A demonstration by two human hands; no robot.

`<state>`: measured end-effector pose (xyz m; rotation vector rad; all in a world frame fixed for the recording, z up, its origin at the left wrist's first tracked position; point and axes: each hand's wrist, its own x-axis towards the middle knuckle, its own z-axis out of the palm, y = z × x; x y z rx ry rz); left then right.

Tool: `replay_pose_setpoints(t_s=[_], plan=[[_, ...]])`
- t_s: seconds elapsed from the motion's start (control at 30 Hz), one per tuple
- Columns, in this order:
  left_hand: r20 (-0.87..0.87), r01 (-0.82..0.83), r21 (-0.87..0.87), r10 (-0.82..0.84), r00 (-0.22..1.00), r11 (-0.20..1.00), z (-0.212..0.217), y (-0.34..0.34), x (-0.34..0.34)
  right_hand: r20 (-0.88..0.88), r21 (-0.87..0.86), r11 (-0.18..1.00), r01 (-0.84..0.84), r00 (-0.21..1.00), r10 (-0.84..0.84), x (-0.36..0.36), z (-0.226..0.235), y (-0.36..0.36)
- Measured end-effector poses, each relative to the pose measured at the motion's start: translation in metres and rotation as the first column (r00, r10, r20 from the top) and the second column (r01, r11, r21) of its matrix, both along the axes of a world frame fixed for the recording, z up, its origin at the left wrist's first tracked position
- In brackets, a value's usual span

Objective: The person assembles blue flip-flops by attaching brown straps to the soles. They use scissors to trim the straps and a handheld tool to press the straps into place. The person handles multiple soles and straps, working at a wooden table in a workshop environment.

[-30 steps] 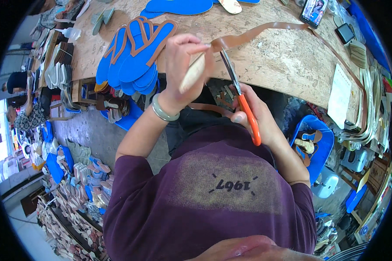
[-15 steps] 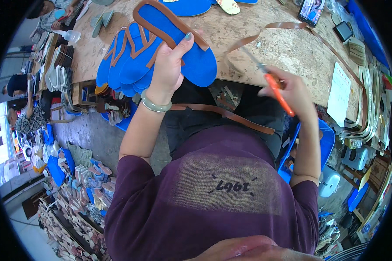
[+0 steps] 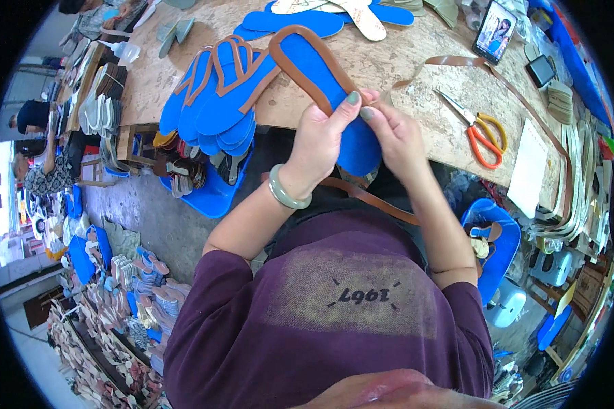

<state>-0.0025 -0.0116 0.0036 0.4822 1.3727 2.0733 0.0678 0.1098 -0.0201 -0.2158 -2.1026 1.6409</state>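
Between the fingers [image 3: 351,102] lay a matt blue foam-like insole [image 3: 327,82] edged with smooth brown leathery strip [image 3: 300,65], beyond them a rough chipboard tabletop [image 3: 416,82], to their right glossy orange-handled metal scissors [image 3: 474,126].

Bare table [image 3: 416,75] lies just above the two hands, reaching to the upper middle of the frame. To the right, orange-handled scissors [image 3: 481,129] and a brown strap [image 3: 457,63] lie in the way. To the upper left, a stack of blue insoles [image 3: 215,112] blocks the table edge.
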Motion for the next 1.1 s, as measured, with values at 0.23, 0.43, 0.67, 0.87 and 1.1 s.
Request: replay_pose_setpoints(t_s=[0.23,0.43,0.67,0.87,1.1], plan=[[-0.072,-0.028,-0.287,0.007,0.997,0.958,0.022,-0.056,-0.065,0.39,-0.037,0.899,-0.437,0.822,0.416,-0.068,0.021,0.011],[-0.928,-0.876,-0.308,-0.32,0.191,0.37,0.04,-0.095,-0.133,0.25,0.769,0.639,0.004,0.918,-0.307,-0.193,0.0,0.07],[-0.67,-0.799,-0.548,-0.703,0.241,0.248,-0.008,-0.083,-0.106,0.316,0.496,0.866,-0.061,0.942,-0.114,-0.225,-0.012,0.076],[-0.695,-0.792,-0.541,-0.681,0.232,0.283,-0.015,-0.081,-0.106,0.163,-0.394,0.918,-0.033,0.981,0.106,-0.219,0.005,0.085],[0.109,0.267,0.008,-0.266,0.958,0.964,0.018,-0.072,-0.102,-0.205,0.029,0.871,-0.491,0.85,0.486,-0.112,0.081,0.08]])
